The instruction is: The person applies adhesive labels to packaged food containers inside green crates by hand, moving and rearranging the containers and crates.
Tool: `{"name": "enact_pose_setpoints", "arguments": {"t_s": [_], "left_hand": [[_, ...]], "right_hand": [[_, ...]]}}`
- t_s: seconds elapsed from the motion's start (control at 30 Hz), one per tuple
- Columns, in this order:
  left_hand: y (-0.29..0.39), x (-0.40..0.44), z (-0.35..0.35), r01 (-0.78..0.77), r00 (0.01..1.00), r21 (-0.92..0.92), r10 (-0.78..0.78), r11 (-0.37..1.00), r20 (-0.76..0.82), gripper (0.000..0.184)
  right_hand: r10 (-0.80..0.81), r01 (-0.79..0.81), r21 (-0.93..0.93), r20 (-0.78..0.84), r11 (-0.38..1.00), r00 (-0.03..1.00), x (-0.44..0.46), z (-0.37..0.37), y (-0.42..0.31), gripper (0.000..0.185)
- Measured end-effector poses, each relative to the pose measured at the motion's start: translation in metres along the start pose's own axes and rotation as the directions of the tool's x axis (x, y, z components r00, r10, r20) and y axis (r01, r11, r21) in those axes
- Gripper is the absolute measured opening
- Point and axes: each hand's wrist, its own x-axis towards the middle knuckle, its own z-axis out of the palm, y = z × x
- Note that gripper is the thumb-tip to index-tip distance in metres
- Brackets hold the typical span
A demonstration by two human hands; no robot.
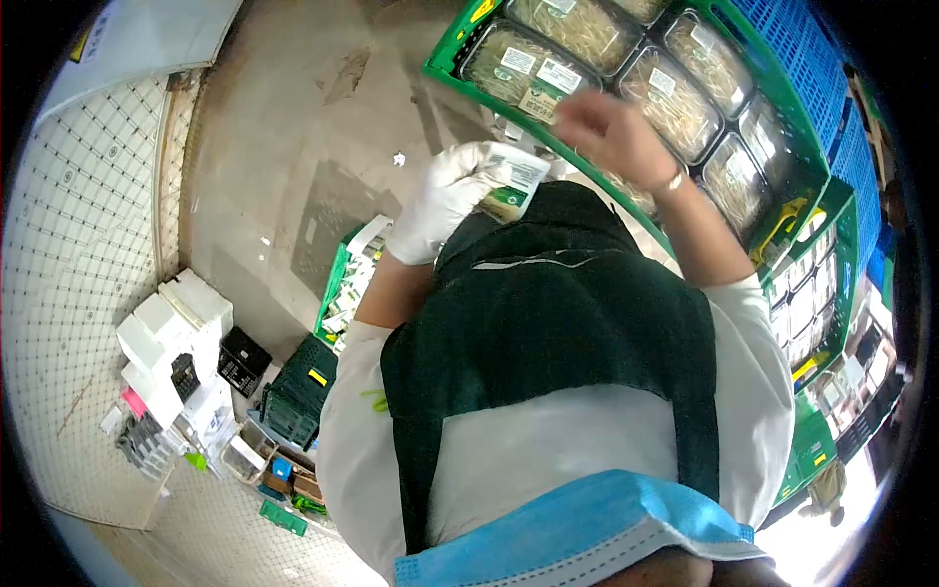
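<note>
My left hand (452, 186), in a white glove, is closed on a small stack of printed labels (518, 174) with white and green parts, held in front of my dark apron. My bare right hand (608, 137) hovers over a green crate (782, 73) of clear-lidded trays of pale sprouts. Motion blurs its fingers, so their grip does not show. Just beside them lies a sprout tray (509, 64) with white stickers and a green-and-cream label (544, 100). Other trays, such as the sprout tray (670, 103) to the right, carry a white sticker.
A second green crate (843, 279) of packed trays stands at the right, near blue crates (797, 44). By my left elbow is a green crate (333, 293) holding many labels. White boxes (161, 328) and a dark green crate (298, 391) stand at lower left.
</note>
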Motion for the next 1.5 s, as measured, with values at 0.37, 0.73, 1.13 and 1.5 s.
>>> {"name": "enact_pose_setpoints", "arguments": {"t_s": [0.37, 0.73, 1.13, 1.5], "left_hand": [[0.002, 0.031, 0.009, 0.056, 0.976, 0.324, 0.017, 0.944, -0.218, 0.012], [-0.011, 0.033, -0.023, 0.194, 0.931, -0.211, -0.247, 0.958, -0.267, 0.009], [-0.005, 0.079, 0.016, -0.091, 0.979, -0.005, 0.089, 0.996, -0.184, 0.015], [0.004, 0.084, 0.000, 0.172, 0.940, -0.129, -0.202, 0.976, -0.273, 0.008]], "right_hand": [[-0.061, 0.044, -0.215, -0.077, 0.976, 0.995, 0.019, -0.010, 0.002, 0.022], [0.003, -0.368, -0.769, -0.430, 0.524, 0.903, 0.111, -0.045, 0.148, 0.048], [-0.029, 0.031, 0.038, -0.034, 0.999, 0.999, 0.019, -0.020, 0.001, 0.018], [0.224, -0.479, -0.503, -0.485, 0.719, 0.845, 0.158, -0.145, 0.131, 0.051]]}}
